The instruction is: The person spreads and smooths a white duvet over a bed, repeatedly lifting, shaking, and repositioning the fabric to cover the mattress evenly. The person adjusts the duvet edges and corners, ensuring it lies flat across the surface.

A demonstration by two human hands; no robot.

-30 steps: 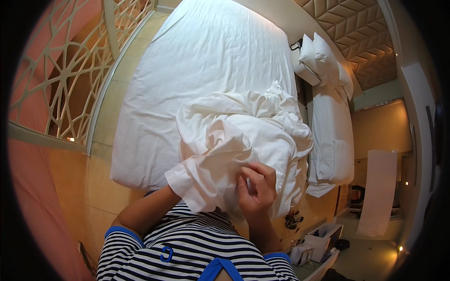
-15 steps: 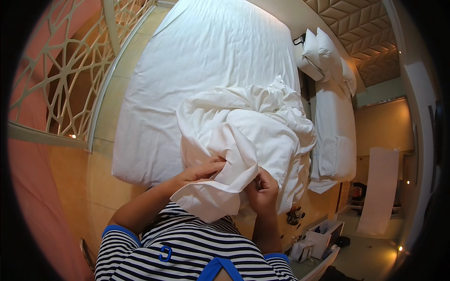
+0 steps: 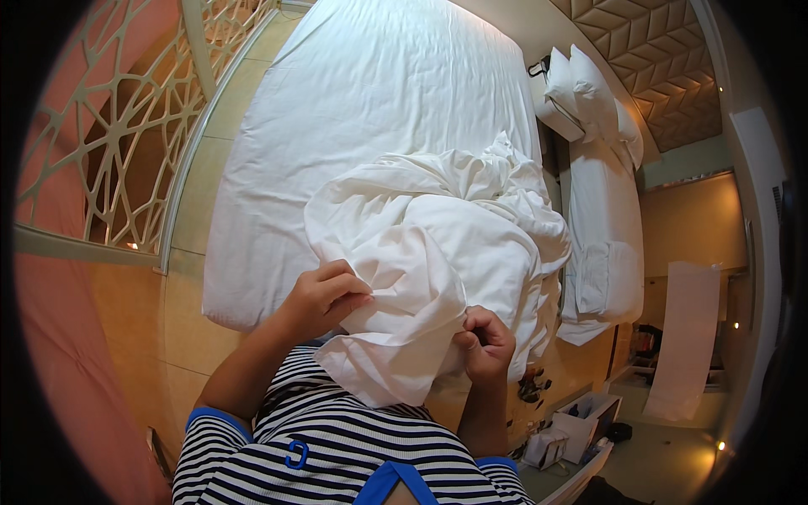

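White cloth (image 3: 400, 311) is pinched by two hands' fingers (image 3: 345, 284) — left hand (image 3: 318, 299), nine o'clock; right hand (image 3: 489, 341), four; one bed (image 3: 370, 93), twelve.

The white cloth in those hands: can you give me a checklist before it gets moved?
1. Left hand pinching the white cloth: ok.
2. Right hand gripping the cloth's right side: ok.
3. Cloth smooth: not ok, it's creased and folded.
4. Cloth separate from the rumpled white bundle behind it: cannot tell.
5. Bed free of loose bedding: not ok, the bundle lies on it.
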